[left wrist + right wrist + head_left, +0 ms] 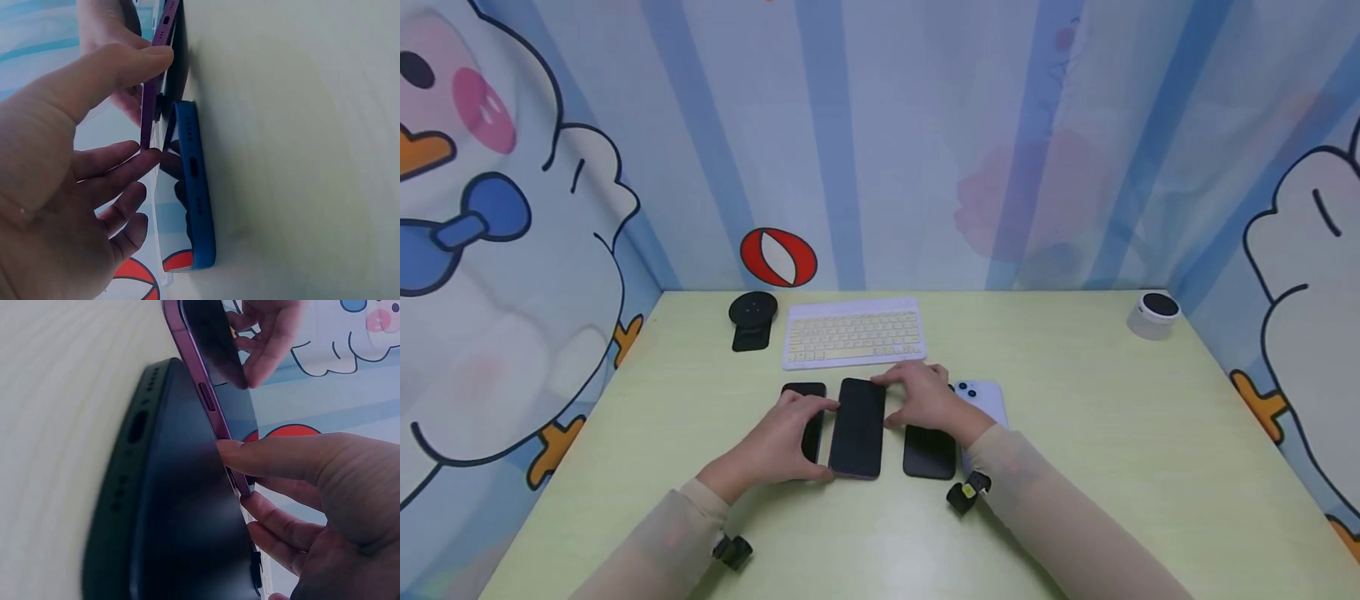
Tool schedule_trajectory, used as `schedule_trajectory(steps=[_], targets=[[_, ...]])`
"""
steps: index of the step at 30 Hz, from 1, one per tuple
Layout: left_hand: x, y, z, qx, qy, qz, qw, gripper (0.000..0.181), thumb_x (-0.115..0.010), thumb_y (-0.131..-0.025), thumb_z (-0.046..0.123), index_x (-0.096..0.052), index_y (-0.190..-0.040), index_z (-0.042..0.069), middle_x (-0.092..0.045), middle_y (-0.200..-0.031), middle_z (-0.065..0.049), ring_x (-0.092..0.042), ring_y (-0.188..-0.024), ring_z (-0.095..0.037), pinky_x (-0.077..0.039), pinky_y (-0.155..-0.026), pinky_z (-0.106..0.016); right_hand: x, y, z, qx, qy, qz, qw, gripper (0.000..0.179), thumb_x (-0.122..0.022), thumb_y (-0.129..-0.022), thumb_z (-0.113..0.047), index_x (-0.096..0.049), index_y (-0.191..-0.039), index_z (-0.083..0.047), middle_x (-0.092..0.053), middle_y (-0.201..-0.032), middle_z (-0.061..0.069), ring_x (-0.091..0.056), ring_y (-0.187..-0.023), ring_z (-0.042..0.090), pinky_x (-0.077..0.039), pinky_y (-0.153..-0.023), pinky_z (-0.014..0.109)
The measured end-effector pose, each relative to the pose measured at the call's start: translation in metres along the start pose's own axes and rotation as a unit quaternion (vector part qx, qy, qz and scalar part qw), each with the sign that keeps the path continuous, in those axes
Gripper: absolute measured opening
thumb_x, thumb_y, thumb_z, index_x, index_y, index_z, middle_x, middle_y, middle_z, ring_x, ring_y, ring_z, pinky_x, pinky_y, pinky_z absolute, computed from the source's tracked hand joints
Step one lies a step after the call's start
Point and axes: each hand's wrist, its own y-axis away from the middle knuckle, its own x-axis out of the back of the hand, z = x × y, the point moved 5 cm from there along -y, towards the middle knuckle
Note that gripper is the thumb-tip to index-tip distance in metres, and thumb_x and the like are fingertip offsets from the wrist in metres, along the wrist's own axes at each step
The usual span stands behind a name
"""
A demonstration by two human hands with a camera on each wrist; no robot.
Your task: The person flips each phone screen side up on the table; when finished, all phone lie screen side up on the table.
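Between both hands is a smartphone (857, 429) with a dark screen and a purple frame (148, 115), raised slightly above the table. My left hand (778, 437) holds its left edge, thumb near the lower corner. My right hand (928, 400) grips its right edge near the top, thumb on the side. Partly under my left hand lies a blue-edged smartphone (199, 200). Beneath my right hand is a black-screened smartphone (928, 454) with a dark green edge. Beside it a pale lavender smartphone (988, 398) lies with its camera lenses up, partly covered by my right wrist.
Behind the phones lies a lavender keyboard (853, 332). A black round-topped stand (752, 317) is left of it. A white cylinder with a black top (1153, 317) stands at the back right of the pale table (1112, 458). Printed curtains border the back and sides.
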Motion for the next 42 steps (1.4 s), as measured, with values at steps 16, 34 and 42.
schedule_trajectory(steps=[16,34,42], targets=[[-0.009,0.0,0.005,0.006,-0.101,-0.022,0.9946,0.093,-0.096,-0.063,0.048,-0.061,-0.141,0.01,-0.063,-0.14,-0.007,-0.048,-0.123,-0.028,-0.044,-0.108,-0.046,-0.008,0.003,-0.002,-0.004,-0.003,-0.014,0.9999,0.064,-0.095,-0.071,-0.019,-0.073,-0.131,-0.02,-0.07,-0.131,0.002,-0.057,-0.131,0.025,-0.027,-0.108,0.062],[-0.003,-0.004,0.023,0.019,-0.102,-0.023,0.9943,0.092,-0.093,-0.069,0.05,-0.059,-0.145,0.011,-0.058,-0.144,-0.008,-0.044,-0.13,-0.03,-0.044,-0.11,-0.047,0.005,0.021,0.008,0.001,0.043,-0.025,0.9988,0.06,-0.089,-0.081,-0.03,-0.069,-0.137,-0.021,-0.064,-0.142,0.001,-0.049,-0.14,0.029,-0.017,-0.116,0.068],[-0.012,-0.016,0.043,0.0,-0.053,-0.022,0.9984,0.085,-0.09,-0.075,0.047,-0.058,-0.147,0.016,-0.056,-0.149,-0.003,-0.045,-0.126,-0.024,-0.046,-0.105,-0.043,0.027,0.035,0.026,-0.005,0.068,-0.023,0.9974,0.058,-0.085,-0.085,-0.032,-0.067,-0.139,-0.02,-0.062,-0.143,0.004,-0.049,-0.139,0.031,-0.016,-0.115,0.069]])
